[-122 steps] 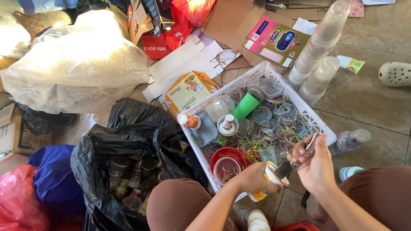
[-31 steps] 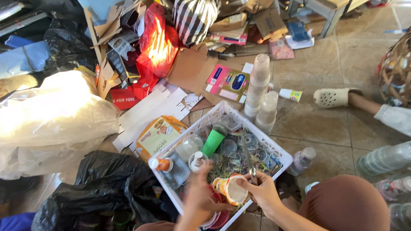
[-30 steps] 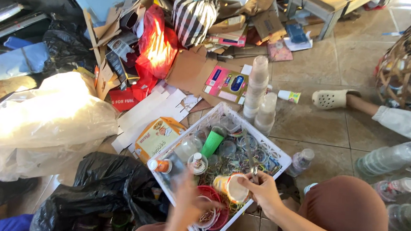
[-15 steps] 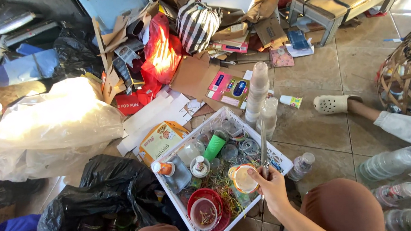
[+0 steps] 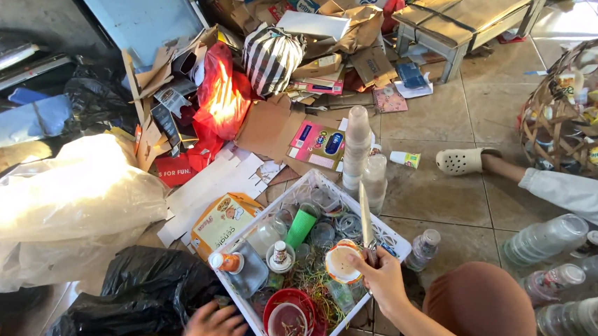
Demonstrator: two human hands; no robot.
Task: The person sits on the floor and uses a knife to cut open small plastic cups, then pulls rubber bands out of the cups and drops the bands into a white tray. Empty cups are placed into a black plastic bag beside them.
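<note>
Right hand [image 5: 382, 279] is clamped on a knife [image 5: 365, 216], blade pointing up and away, and its fingers also pinch a small round cup [image 5: 343, 263], white inside with an orange rim, held over the white crate [image 5: 391, 232]. Left hand [image 5: 215, 328] is low at the frame edge, fingers spread and holding nothing, resting on the black bag [image 5: 143, 290] just beside the crate's near corner. Hands are well apart. In the crate: green cup [image 5: 301, 226] tilted near the middle, red bowl [image 5: 290, 317] with a clear cup nested in it at the near end, orange-capped bottle [image 5: 234, 266] at the left wall, loose rubber bands around them. Just left of the crate lies a yellow-orange flat packet [image 5: 224, 218]. Beyond the crate stands a stack of clear cups [image 5: 357, 145], next to a pink-and-blue flat carton [image 5: 317, 145] lying on brown cardboard. A red bag [image 5: 221, 98] and a striped black-and-white bag [image 5: 271, 58] sit further back. A big translucent white sack [image 5: 58, 207] is on the left. On the right, another person's pale sleeve [image 5: 577, 196] and a beige clog [image 5: 464, 160].
</note>
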